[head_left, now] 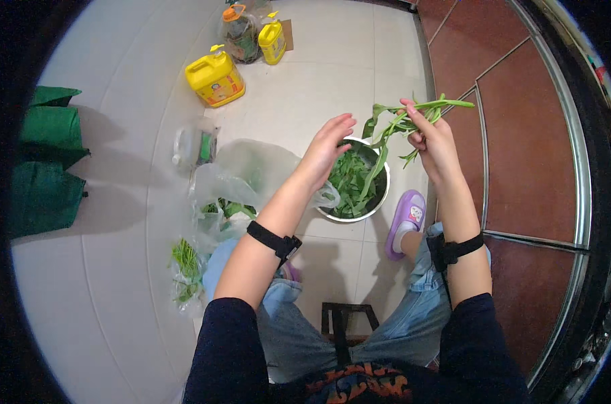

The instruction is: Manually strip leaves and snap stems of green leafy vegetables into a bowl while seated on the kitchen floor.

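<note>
My right hand [434, 136] grips a bunch of leafy green vegetable stems [431, 105], whose leaves hang down at the left over a round metal pot. My left hand [328, 144] is raised at the pot's upper left with its fingers apart, holding nothing. The pot [387, 184] stands on the tiled floor and has many loose green leaves [351, 182] in it. Left of it lies a translucent plastic bag [224, 182] with more greens inside; one of its handles laps over the pot's rim.
Yellow jugs [217, 78] with pumps and a large bottle [242, 38] with an orange cap stand at the upper left. Bagged greens [185, 260] lie by the wall. Reddish-brown cabinet doors [527, 141] line the right, near a purple slipper [406, 222].
</note>
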A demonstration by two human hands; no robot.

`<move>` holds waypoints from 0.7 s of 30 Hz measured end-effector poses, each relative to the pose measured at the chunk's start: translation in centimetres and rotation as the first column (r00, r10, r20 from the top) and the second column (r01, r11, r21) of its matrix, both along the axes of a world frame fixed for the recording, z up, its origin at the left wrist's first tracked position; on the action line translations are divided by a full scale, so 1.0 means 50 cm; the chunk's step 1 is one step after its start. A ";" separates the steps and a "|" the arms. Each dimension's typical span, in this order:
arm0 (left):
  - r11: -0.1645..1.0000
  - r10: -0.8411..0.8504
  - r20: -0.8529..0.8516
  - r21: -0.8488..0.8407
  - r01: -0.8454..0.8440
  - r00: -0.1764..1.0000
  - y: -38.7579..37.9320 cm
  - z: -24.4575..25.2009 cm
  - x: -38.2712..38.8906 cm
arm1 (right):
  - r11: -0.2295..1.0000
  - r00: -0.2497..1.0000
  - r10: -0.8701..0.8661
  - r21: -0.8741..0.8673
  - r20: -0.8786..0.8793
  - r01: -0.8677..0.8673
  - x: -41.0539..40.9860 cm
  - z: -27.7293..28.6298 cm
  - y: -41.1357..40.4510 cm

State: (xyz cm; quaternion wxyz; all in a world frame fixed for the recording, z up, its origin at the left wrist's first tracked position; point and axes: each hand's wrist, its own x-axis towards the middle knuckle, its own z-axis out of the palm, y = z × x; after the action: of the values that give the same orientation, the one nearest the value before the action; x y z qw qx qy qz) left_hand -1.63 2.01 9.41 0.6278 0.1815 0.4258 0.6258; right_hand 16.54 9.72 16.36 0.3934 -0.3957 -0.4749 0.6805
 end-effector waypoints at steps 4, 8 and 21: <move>0.975 -0.176 -0.369 0.063 0.213 0.913 -0.009 0.045 0.016 | 0.997 0.997 0.078 -0.024 -0.007 -0.078 0.000 0.000 -0.002; 0.981 -0.159 -0.216 0.072 0.178 0.963 -0.004 0.023 -0.018 | 0.990 0.990 0.138 -0.022 0.019 -0.138 -0.006 0.005 -0.005; 0.997 0.028 -0.321 0.083 -0.002 0.947 -0.020 0.049 -0.052 | 0.992 0.983 0.107 0.053 0.150 -0.116 0.003 -0.004 0.008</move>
State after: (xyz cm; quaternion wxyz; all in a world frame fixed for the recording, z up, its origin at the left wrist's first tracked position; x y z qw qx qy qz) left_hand -4.22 1.04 11.86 0.5371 0.3034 0.4979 0.6095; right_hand 16.71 10.10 16.18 0.3306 -0.4053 -0.5446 0.6556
